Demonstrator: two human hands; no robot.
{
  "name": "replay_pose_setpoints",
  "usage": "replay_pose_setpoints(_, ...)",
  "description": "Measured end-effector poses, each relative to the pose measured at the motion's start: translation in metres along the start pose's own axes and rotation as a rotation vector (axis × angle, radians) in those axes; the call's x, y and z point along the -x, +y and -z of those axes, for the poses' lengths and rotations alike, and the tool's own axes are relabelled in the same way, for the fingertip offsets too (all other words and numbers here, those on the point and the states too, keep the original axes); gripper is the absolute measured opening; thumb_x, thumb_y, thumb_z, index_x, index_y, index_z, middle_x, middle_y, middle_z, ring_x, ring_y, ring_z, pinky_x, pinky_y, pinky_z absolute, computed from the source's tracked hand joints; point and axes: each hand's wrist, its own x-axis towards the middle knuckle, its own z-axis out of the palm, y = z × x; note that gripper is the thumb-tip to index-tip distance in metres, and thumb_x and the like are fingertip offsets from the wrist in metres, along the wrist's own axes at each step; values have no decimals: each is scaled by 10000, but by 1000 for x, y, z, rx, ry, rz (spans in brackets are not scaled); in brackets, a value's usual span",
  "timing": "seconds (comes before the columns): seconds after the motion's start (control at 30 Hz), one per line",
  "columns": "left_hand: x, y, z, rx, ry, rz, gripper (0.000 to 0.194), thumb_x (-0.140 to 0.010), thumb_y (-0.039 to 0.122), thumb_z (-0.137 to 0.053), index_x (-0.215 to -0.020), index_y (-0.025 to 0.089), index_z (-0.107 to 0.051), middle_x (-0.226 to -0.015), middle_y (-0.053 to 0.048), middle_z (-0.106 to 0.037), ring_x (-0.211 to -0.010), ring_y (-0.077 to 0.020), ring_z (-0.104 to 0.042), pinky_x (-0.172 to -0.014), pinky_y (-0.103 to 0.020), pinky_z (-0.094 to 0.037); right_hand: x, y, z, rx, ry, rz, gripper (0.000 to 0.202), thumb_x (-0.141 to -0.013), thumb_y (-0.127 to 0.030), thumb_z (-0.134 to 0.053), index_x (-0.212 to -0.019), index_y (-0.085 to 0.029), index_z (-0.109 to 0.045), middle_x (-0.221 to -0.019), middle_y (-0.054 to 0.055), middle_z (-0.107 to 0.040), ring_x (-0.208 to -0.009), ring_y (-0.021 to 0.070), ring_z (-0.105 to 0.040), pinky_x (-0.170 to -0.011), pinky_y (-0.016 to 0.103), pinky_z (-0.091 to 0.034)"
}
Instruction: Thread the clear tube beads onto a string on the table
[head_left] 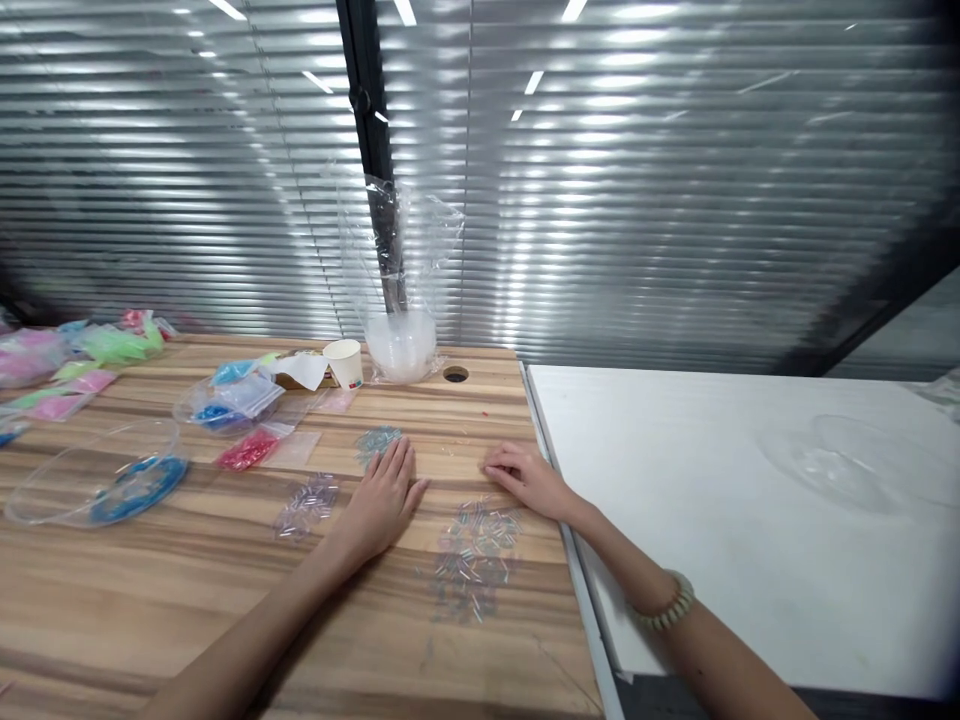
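Note:
My left hand [384, 498] lies flat on the wooden table, fingers stretched forward and thumb apart. Its fingertips touch the near edge of a small pile of pale blue tube beads [377, 441]. To its left is a loose heap of lilac tube beads [307, 505]. My right hand [527, 480] rests near the table's right edge, its fingers bent and closed together, tips pointing left. Whatever is between those fingertips, if anything, is too small to make out. Just below it spreads a larger scatter of clear, shiny tube beads [476, 560].
On the left are clear plastic lids [97, 470], a bag of red beads [247, 450] and colourful packets [112, 345]. A paper cup [345, 364] and bagged white bowls [403, 345] stand at the back. A white table [675, 560] adjoins on the right.

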Motion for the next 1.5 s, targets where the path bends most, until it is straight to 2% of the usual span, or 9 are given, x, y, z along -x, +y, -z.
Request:
replay_pose_setpoints(0.2, 1, 0, -1, 9, 19, 6, 525, -983, 386, -261, -1332, 38, -442, -1418, -189, -382, -1333, -289, -329, -1049, -459, -341, 0, 0, 0, -7, -4, -10, 286, -943, -353, -429, -881, -194, -658, -897, 47, -628, -827, 163, -580, -756, 295, -456)
replay_pose_setpoints(0.7, -2, 1, 9, 17, -73, 15, 546, -975, 387, -296, -1343, 3, -419, -1437, -197, -341, -1335, -301, -322, -1062, -449, -335, 4, 2, -2, 199, 66, 108, 230, -943, -236, -416, -1009, -197, -632, -1010, 77, -615, -972, 197, -561, -852, 368, -482)
replay_pose_setpoints(0.83, -1, 0, 6, 33, -28, 10, 532, -977, 388, -279, -1331, 26, -441, -1425, -192, -366, -1336, -293, -324, -1061, -453, -334, 4, 4, -3, 252, 39, 115, 266, -935, -240, -421, -1121, -205, -607, -1171, 92, -572, -1106, 206, -519, -950, 392, -451)
replay_pose_setpoints(0.93, 0, 0, 3, 35, -10, 0, 523, -977, 388, -272, -1327, 42, -449, -1414, -187, -389, -1333, -289, -331, -1062, -458, -328, 3, 7, -3, 306, -15, 92, 349, -933, -275, -417, -1253, -205, -537, -1355, 99, -465, -1268, 227, -408, -1057, 431, -359)
replay_pose_setpoints(1.03, 0, -1, 1, 28, -10, -1, 530, -974, 392, -269, -1323, 37, -452, -1411, -192, -391, -1332, -292, -332, -1053, -457, -338, 1, 9, -4, 325, -72, 60, 416, -935, -313, -411, -1335, -211, -461, -1442, 89, -369, -1345, 233, -310, -1098, 442, -302)
replay_pose_setpoints(1.2, -1, -1, -3, 39, 14, 11, 514, -970, 376, -274, -1326, 50, -451, -1415, -186, -389, -1338, -276, -326, -1055, -446, -334, -4, 6, -4, 363, -109, 36, 461, -943, -394, -391, -1369, -217, -420, -1478, 83, -310, -1373, 241, -256, -1103, 451, -292)
replay_pose_setpoints(1.37, -1, -1, -3, 36, 19, 2, 510, -967, 374, -288, -1327, 53, -453, -1417, -186, -383, -1332, -279, -337, -1054, -452, -337, -7, 3, -3, 429, -133, 35, 474, -963, -416, -333, -1381, -206, -407, -1443, 81, -378, -1345, 216, -318, -1112, 428, -279)
replay_pose_setpoints(1.5, -1, -1, -2, 23, -1, 0, 530, -968, 373, -288, -1322, 13, -452, -1416, -205, -371, -1322, -298, -348, -1046, -454, -352, -7, 4, -4, 438, -169, 3, 508, -958, -440, -333, -1397, -189, -384, -1440, 88, -381, -1335, 215, -338, -1116, 419, -269)
